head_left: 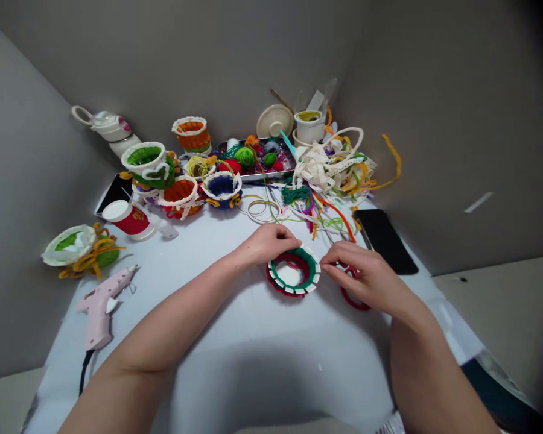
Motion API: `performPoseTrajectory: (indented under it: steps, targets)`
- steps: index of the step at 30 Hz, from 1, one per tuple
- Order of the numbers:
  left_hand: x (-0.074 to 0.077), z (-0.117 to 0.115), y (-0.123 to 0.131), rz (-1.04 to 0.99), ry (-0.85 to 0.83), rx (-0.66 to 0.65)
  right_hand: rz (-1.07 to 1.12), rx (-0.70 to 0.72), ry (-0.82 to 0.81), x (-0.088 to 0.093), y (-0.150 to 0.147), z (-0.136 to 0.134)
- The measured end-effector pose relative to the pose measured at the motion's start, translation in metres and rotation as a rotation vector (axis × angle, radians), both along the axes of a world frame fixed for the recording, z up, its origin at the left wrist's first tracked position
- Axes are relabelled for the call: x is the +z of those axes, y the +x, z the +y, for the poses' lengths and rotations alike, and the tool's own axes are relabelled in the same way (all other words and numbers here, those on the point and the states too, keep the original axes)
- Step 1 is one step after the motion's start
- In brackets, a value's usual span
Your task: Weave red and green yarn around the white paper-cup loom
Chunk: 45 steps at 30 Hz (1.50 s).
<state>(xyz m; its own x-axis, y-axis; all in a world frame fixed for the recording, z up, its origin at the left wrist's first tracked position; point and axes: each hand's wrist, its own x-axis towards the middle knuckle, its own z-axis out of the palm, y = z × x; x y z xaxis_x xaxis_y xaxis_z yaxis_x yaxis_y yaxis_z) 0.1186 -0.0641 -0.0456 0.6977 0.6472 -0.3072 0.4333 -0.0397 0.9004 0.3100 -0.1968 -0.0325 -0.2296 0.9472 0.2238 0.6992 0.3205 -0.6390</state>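
A small round basket (314, 283) stands near the middle of the table, with green yarn inside, dark red yarn lower down and a rim of white tabs. My left hand (274, 242) grips its far left rim between thumb and fingers. At the right side of the rim, my right hand (359, 271) is closed in a pinch. Whatever its fingertips hold, if anything, is too small to make out. Red-handled scissors (357, 303) lie partly hidden under my right hand.
A pink glue gun (100, 307) lies at left near a white-rimmed basket (70, 244). Several finished baskets (180, 196) stand at the back left. Behind are a tray of yarn balls (265, 176), a heap of lace trim (319, 166) and, at right, a black phone (386, 241).
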Motion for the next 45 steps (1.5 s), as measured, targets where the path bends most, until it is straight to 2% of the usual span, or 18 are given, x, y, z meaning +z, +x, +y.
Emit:
performPoseTrajectory:
  steps: [7, 13, 15, 21, 24, 32, 39, 45]
  targets:
    - [0.012, 0.005, -0.005, 0.060, 0.013, -0.074, 0.053, -0.045, -0.100, -0.014, -0.010, 0.011]
    - [0.006, 0.001, -0.002, -0.044, -0.019, -0.070, 0.120, -0.073, -0.104, -0.019, -0.018, 0.014]
    - [0.002, -0.001, -0.001, -0.046, -0.037, -0.046, 0.126, -0.070, -0.103, -0.022, -0.018, 0.015]
    - [-0.004, -0.004, 0.003, -0.021, -0.147, 0.140, 0.138, -0.100, -0.083, -0.029, -0.018, 0.018]
    - [-0.001, -0.002, 0.003, -0.003, -0.140, 0.117, 0.140, -0.108, -0.077, -0.029, -0.018, 0.019]
    - [0.008, -0.002, 0.000, -0.069, -0.059, -0.108, 0.127, -0.101, -0.084, -0.029, -0.018, 0.018]
    - [0.000, 0.000, 0.001, -0.068, -0.004, 0.016, 0.121, -0.072, -0.007, -0.015, -0.001, 0.011]
    - [0.002, -0.002, 0.003, -0.054, 0.012, 0.031, 0.110, -0.048, 0.033, -0.009, 0.000, 0.009]
